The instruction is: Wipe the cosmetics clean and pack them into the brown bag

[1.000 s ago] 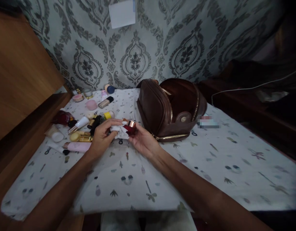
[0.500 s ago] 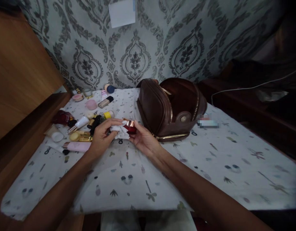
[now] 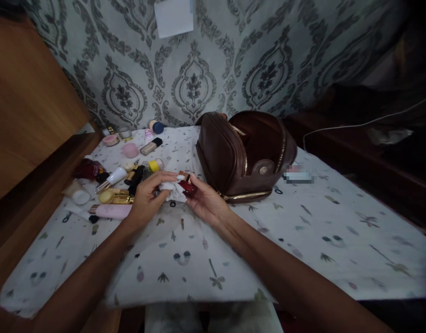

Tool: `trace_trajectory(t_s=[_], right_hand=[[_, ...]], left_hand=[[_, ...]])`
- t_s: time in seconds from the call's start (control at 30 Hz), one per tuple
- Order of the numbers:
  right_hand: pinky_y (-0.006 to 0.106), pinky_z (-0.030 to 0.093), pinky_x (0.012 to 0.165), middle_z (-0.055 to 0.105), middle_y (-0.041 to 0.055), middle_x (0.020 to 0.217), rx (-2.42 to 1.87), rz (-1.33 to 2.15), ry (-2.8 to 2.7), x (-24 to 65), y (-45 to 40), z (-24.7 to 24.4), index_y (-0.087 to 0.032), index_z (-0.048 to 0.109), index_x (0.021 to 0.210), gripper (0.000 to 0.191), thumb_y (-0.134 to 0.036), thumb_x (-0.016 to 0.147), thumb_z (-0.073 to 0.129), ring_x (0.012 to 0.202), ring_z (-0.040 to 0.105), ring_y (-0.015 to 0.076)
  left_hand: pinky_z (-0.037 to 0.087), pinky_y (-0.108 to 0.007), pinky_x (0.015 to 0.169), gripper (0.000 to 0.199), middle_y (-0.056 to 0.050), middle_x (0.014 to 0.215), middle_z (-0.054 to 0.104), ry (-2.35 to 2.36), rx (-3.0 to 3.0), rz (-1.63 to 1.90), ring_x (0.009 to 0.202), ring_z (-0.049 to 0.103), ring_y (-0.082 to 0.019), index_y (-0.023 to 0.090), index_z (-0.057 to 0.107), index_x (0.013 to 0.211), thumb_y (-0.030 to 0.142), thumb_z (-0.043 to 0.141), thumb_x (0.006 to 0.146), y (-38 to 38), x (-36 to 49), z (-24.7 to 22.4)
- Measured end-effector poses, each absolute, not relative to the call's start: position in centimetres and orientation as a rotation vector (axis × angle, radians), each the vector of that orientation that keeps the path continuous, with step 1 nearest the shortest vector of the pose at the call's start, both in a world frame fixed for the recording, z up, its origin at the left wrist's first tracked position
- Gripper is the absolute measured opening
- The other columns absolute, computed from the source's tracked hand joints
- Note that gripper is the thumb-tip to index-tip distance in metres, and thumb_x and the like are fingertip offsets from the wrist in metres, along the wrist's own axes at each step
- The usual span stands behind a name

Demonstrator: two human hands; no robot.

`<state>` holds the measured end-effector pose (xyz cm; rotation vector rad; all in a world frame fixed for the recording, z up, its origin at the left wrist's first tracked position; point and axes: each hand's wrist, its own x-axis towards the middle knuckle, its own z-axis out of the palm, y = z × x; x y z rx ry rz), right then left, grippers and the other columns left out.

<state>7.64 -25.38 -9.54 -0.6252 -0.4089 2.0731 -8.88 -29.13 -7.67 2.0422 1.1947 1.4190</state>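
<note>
Tipped slightly since half a second ago, the small dark red glossy container with a shiny copper-coloured cap sits at a new angle between the hands; the rest shifts only with the camera. Farthest left of the grip lies a beige tube with a white cap. Nearer the grip, a slim pale pink tube runs up to the left hand's edge; whether they touch, I cannot tell. Just above that tube rests a gold-coloured bottle with a round pale yellow cap. The left hand is pinched, thumb below and fingers above, on a crumpled white tissue or cloth pressed against the container's left side. From the right, the right hand holds the container, thumb and fingers closed around its near end, palm turned up. Just beyond and right of the grip stands a brown leather-like bag with gold zips, its top gaping open. Wiping the container appears to be the step in hand. Another stroke calls for a steady right hold, with the left pressing the tissue lightly and the container turned to expose unwiped surface.
</note>
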Motion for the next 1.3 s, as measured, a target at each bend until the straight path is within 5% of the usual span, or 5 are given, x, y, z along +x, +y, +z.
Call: trace_trajectory(t_s=[0.43,0.93,1.3], right_hand=[[0.026,0.061,0.074,0.075,0.0076,0.091,-0.525,2.117,-0.436,7.75,-24.79,-9.63,-0.012,0.07,0.098,0.022,-0.026,0.098,0.053,0.081,0.069,0.0153],[0.025,0.057,0.077,0.075,0.0014,0.084,-0.545,2.045,-0.436,7.61,-25.28,-9.48,-0.017,0.072,0.083,0.016,-0.03,0.077,0.08,0.08,0.068,0.0136],[0.026,0.051,0.076,0.075,-0.0021,0.084,-0.635,1.961,-0.504,7.49,-25.25,-9.81,-0.019,0.072,0.084,0.039,-0.04,0.056,0.091,0.079,0.064,0.0129]], left_hand=[[0.047,-0.038,0.097,0.032,-0.004,0.109,0.072,1.232,1.983,1.471,0.107,0.065,-0.021,0.023,0.072,0.098,0.005,0.056,0.078,-28.95,-9.11,-7.6],[0.047,-0.038,0.098,0.031,-0.005,0.109,0.072,1.229,2.021,1.5,0.107,0.064,-0.021,0.022,0.071,0.099,0.004,0.056,0.079,-29.23,-8.82,-7.37],[0.048,-0.039,0.097,0.033,-0.006,0.112,0.071,1.157,2.134,1.457,0.109,0.064,-0.021,0.021,0.069,0.103,0.002,0.055,0.081,-29.4,-8.68,-7.57]])
